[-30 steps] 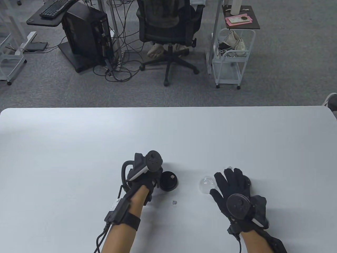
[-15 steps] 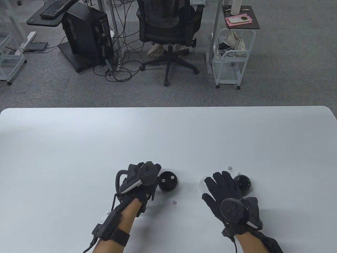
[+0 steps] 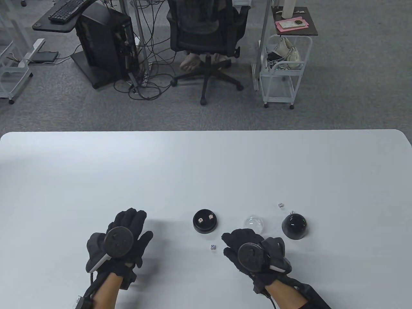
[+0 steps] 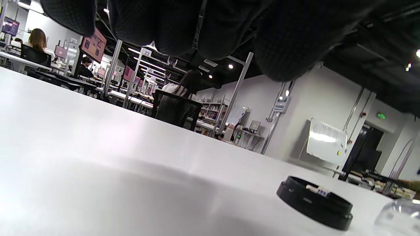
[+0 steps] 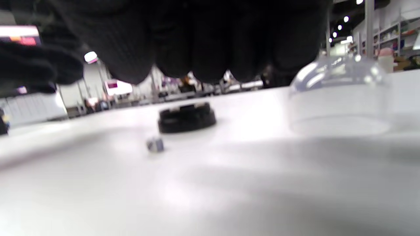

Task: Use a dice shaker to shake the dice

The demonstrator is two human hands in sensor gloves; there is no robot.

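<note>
A black round shaker base (image 3: 205, 221) sits on the white table (image 3: 128, 167) with two dice (image 3: 206, 219) in it; it also shows in the left wrist view (image 4: 315, 201) and the right wrist view (image 5: 187, 117). A loose die (image 3: 212, 247) lies in front of it, blurred in the right wrist view (image 5: 155, 144). A clear dome (image 3: 254, 223) stands right of the base, a black dome (image 3: 294, 226) further right, and another die (image 3: 281, 205) behind. My left hand (image 3: 128, 225) hovers flat and empty, left of the base. My right hand (image 3: 239, 243) hovers empty, fingers curled, between the loose die and the clear dome.
Beyond the table's far edge stand an office chair (image 3: 206, 35), a computer tower (image 3: 106, 45) with cables and a white cart (image 3: 283, 70). A small pale thing (image 3: 292, 212) lies right behind the black dome.
My left hand has left the shaker base and pulled back to the left; a second die now lies in the base. My right hand has moved left and back, uncovering both domes.
</note>
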